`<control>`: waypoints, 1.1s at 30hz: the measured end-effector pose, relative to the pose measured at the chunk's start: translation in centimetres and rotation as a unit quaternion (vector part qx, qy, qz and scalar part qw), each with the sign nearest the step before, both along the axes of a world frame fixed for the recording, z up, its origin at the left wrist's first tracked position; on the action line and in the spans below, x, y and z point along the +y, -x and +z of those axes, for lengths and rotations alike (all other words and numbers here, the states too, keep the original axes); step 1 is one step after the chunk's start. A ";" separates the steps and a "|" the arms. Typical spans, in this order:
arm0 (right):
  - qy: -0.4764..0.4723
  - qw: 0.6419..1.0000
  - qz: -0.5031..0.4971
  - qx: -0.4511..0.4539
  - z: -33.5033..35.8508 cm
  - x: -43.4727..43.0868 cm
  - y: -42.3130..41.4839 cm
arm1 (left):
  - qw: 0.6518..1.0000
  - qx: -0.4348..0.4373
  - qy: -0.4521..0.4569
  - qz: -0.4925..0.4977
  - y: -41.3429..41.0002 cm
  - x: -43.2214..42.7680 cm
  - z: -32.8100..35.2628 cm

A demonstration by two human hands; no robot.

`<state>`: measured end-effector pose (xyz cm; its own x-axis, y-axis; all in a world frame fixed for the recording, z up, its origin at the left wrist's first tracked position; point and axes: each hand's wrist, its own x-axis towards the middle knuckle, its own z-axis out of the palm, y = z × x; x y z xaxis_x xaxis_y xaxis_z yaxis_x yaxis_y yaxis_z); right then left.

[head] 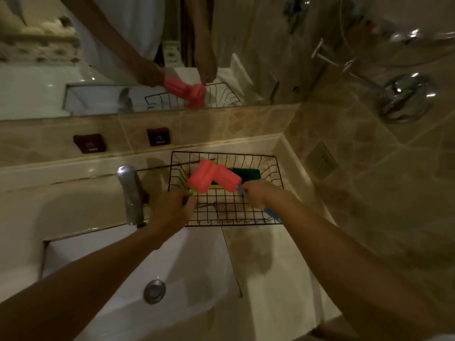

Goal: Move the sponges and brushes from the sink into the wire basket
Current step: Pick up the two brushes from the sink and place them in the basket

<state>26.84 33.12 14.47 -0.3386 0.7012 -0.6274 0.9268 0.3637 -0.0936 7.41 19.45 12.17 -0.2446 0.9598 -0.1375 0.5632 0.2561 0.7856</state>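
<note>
A black wire basket (275,168) stands on the counter right of the tap. Inside it lies a sponge with a green top and a yellow layer (246,173). My left hand (173,209) grips the green handle of a brush with a pink foam head (202,175), held over the basket's left part. My right hand (256,194) grips the blue handle of a second pink foam brush (227,179), and its blue end sticks out below my wrist. The two pink heads touch above the basket. The white sink (197,267) holds no sponge or brush that I can see.
A chrome tap (131,193) rises just left of the basket. The drain (154,290) sits low in the basin. A mirror (147,57) behind reflects my arms and the brushes. Tiled wall with a socket (321,159) closes the right side.
</note>
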 end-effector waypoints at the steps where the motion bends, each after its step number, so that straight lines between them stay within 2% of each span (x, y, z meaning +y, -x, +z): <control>1: -0.015 0.999 0.030 -0.026 -0.7 1.2 0.7 | 1.000 0.020 -0.003 -0.016 0.5 0.6 0.0; 3: -0.028 0.995 0.086 -0.046 -1.8 3.1 2.0 | 0.996 0.068 -0.007 -0.055 1.5 1.6 -0.2; 8: -0.057 0.982 0.182 0.002 -5.2 5.5 2.7 | 0.983 0.162 -0.010 -0.080 3.0 2.8 -1.1; 11: -0.073 0.978 0.198 0.001 -7.1 5.5 2.3 | 0.984 0.172 0.007 -0.051 3.6 3.2 -2.0; 16: -0.182 0.951 0.247 0.038 -10.0 4.7 1.9 | 0.984 0.166 0.044 -0.053 2.9 3.4 -2.4; 20: -0.187 0.957 0.219 0.039 -11.8 4.4 2.5 | 0.980 0.175 0.056 -0.069 2.5 3.6 -2.6; 26: -0.248 0.952 0.166 0.075 -12.8 3.1 1.7 | 0.970 0.211 0.054 -0.108 2.8 3.9 -2.8; 30: -0.225 0.959 0.118 0.126 -12.8 3.5 0.7 | 0.961 0.242 0.023 -0.131 2.6 4.3 -2.2; 33: -0.221 0.962 0.096 0.132 -13.0 3.5 -0.9 | 0.949 0.272 0.024 -0.155 2.5 5.0 -1.7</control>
